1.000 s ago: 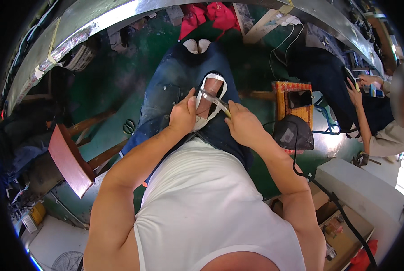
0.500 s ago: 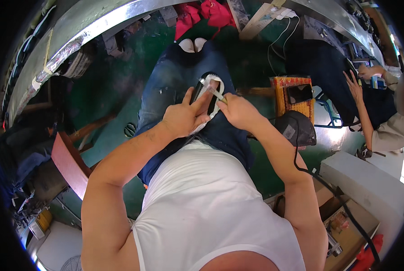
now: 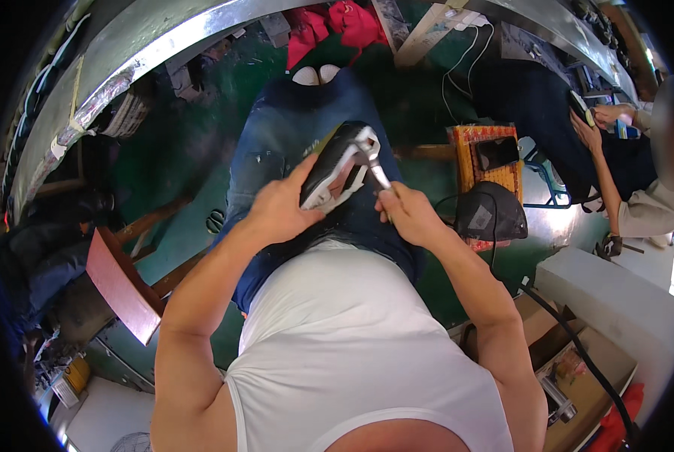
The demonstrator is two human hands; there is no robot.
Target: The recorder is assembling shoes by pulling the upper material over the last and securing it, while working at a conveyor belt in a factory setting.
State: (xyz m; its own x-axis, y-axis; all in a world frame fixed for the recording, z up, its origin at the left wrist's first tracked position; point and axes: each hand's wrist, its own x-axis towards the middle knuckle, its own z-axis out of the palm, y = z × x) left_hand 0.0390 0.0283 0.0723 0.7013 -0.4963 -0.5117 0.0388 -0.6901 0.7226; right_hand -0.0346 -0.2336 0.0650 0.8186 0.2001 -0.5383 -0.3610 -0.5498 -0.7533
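Over my lap, my left hand (image 3: pixel 282 209) is closed on a shoe (image 3: pixel 323 167) with a black side and a white edge around its opening. The shoe lies tilted, toe end away from me, its dark side turned up toward the left. My right hand (image 3: pixel 410 214) grips a hammer (image 3: pixel 380 176) by the lower handle. The metal head of the hammer is at the white far edge of the shoe; whether it touches cannot be made out. My left fingertips are partly hidden behind the shoe.
To my right, a phone (image 3: pixel 497 154) lies on an orange woven seat (image 3: pixel 463 169), near a dark cap-like item (image 3: pixel 491 212). A co-worker's hands (image 3: pixel 589 128) hold a dark object beyond. A metal-edged bench (image 3: pixel 163 47) curves ahead; a reddish stool (image 3: pixel 122 282) stands left. Scissors (image 3: pixel 215 221) lie on the floor.
The shoe has been turned so its black side shows, and my left fingers have left its opening for its side. My right hand has moved slightly right and nearer to me with the hammer.
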